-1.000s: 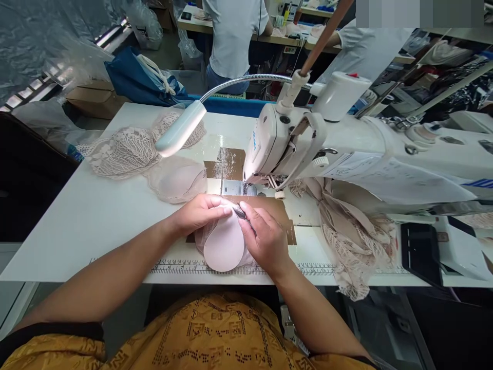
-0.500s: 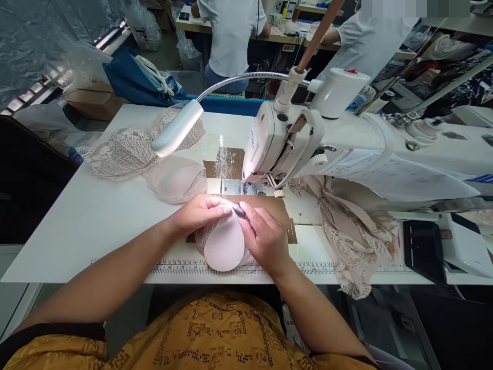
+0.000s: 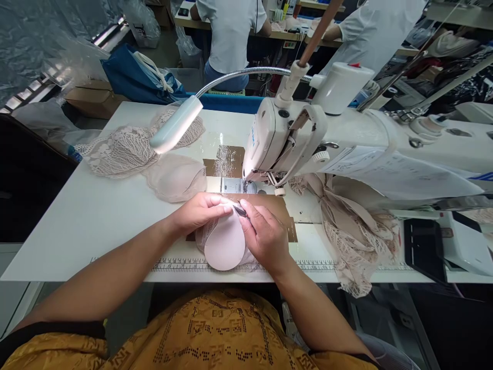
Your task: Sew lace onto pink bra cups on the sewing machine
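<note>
My left hand [image 3: 205,211] pinches the upper edge of a pale pink bra cup [image 3: 225,243], which has sheer lace fabric around it. Between the thumb and fingers of my right hand [image 3: 264,230] is a small dark tool [image 3: 239,210], its tip at the cup's top edge; it looks like thread snips, though the fingers cover much of it. Both hands are close together, just in front of the sewing machine's needle plate [image 3: 232,185]. The cup hangs over the printed ruler strip [image 3: 177,265] near the table's front edge.
The sewing machine [image 3: 285,139] stands behind and right of my hands. A lamp [image 3: 177,125] on a bendy neck hangs at the left. Lace pieces [image 3: 119,151] and a sheer cup [image 3: 176,178] lie left; beige lace fabric [image 3: 352,226] drapes over the front edge at right. Two people sit beyond.
Both hands keep nearly the same place and grip on the cup and the dark tool. The view has shifted very slightly.
</note>
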Tool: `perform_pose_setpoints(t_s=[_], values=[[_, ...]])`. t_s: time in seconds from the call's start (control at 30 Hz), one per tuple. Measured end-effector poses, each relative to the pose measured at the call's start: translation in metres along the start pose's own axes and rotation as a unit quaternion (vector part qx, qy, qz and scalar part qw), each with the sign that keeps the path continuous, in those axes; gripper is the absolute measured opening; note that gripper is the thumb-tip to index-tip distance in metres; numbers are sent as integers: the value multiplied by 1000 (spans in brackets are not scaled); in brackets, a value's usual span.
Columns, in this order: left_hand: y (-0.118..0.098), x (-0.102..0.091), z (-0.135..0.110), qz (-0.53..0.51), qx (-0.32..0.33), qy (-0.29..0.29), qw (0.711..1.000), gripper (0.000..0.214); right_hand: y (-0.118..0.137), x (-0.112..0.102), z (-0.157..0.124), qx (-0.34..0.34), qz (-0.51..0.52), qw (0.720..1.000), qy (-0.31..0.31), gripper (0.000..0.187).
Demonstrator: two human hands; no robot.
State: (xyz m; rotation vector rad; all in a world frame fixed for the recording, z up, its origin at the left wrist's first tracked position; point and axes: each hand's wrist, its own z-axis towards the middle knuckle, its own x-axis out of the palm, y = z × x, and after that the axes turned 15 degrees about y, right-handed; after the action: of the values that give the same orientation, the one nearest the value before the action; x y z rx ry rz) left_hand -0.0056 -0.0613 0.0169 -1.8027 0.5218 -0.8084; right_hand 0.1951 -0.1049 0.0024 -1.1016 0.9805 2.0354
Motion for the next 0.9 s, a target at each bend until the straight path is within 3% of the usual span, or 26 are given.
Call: perform_pose_setpoints(t_s=[0.9], values=[[2,0,0,-35,8,18,999,26,-2,2,0,-54,-30,997,-51,32]])
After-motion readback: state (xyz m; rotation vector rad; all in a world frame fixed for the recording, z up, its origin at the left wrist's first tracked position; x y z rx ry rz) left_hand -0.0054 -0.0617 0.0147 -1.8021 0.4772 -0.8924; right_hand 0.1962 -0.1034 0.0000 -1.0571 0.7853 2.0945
